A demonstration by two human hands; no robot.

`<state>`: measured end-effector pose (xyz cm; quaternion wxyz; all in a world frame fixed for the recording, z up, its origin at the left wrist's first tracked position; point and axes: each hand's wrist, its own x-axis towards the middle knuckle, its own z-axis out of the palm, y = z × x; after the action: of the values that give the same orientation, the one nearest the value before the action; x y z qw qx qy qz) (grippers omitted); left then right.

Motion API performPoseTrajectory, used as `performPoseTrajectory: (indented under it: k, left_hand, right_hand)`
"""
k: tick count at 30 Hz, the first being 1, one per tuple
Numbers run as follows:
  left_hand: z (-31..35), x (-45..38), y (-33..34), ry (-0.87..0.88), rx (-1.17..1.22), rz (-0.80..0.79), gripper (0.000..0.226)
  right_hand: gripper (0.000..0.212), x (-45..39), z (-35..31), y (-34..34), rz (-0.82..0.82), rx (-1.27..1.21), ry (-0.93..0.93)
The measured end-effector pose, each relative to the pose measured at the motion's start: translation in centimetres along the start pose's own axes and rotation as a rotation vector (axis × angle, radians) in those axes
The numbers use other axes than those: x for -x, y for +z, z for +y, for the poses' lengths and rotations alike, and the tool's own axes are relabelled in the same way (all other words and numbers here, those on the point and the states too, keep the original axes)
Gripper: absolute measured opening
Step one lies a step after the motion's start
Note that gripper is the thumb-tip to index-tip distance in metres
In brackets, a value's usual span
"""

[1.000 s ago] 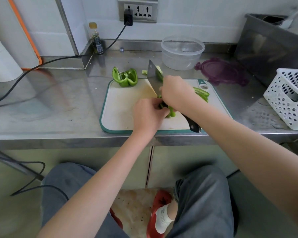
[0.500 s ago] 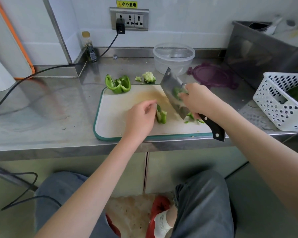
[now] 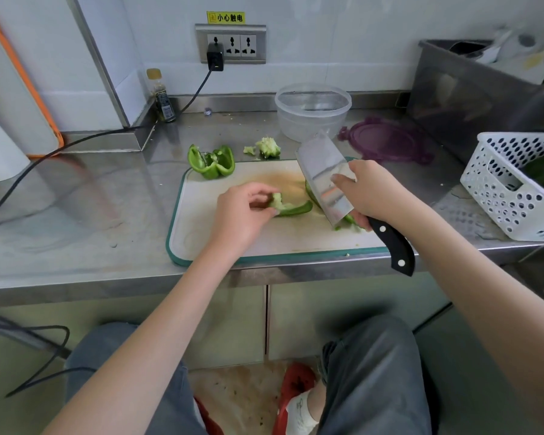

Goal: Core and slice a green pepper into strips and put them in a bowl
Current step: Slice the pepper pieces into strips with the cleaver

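On the white cutting board (image 3: pixel 220 240) my left hand (image 3: pixel 242 215) pinches the pale end of a green pepper piece (image 3: pixel 291 207) lying flat. My right hand (image 3: pixel 369 191) grips a cleaver (image 3: pixel 324 177) near the blade, tilted on edge; the black handle sticks out toward me past the board. Pepper strips (image 3: pixel 347 219) lie partly hidden behind the blade. Another pepper half (image 3: pixel 211 163) rests on the board's far left corner. The cut-out core (image 3: pixel 267 147) lies on the counter behind the board. A clear plastic bowl (image 3: pixel 313 109) stands further back.
A purple lid (image 3: pixel 387 141) lies right of the bowl. A white perforated basket (image 3: pixel 515 186) with greens stands at the right edge. A small bottle (image 3: pixel 162 95) and a black cable (image 3: pixel 76 141) are at the back left. A steel bin (image 3: pixel 471 89) rises back right.
My right hand has carried the cleaver right and tilted it, away from the pepper. My left hand has turned the pepper piece flat and now pinches its pale end.
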<state>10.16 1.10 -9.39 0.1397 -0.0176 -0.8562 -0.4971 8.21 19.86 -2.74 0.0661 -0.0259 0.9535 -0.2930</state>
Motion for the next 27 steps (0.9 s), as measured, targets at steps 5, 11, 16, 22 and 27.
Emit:
performPoseTrajectory:
  k: [5, 11, 16, 22, 27]
  left_hand:
    - [-0.1, -1.4, 0.8, 0.052, 0.052, -0.015, 0.042]
    - [-0.6, -2.1, 1.3, 0.051, 0.032, 0.019, 0.025]
    - [-0.5, -1.6, 1.3, 0.085, 0.004, -0.025, 0.020]
    - [0.0, -1.1, 1.7, 0.148, -0.222, -0.281, 0.039]
    - [0.0, -1.1, 1.2, 0.209, -0.245, -0.230, 0.046]
  right_hand:
    - [0.024, -0.1, 0.0, -0.2, 0.054, 0.026, -0.059]
    - [0.036, 0.1, -0.4, -0.3, 0.089, 0.045, -0.131]
    - [0.035, 0.4, -0.5, 0.1, 0.125, 0.047, -0.150]
    - [0.032, 0.4, -0.3, -0.2, 0.125, 0.055, -0.126]
    - [0.032, 0.7, -0.3, -0.2, 0.123, 0.027, -0.119]
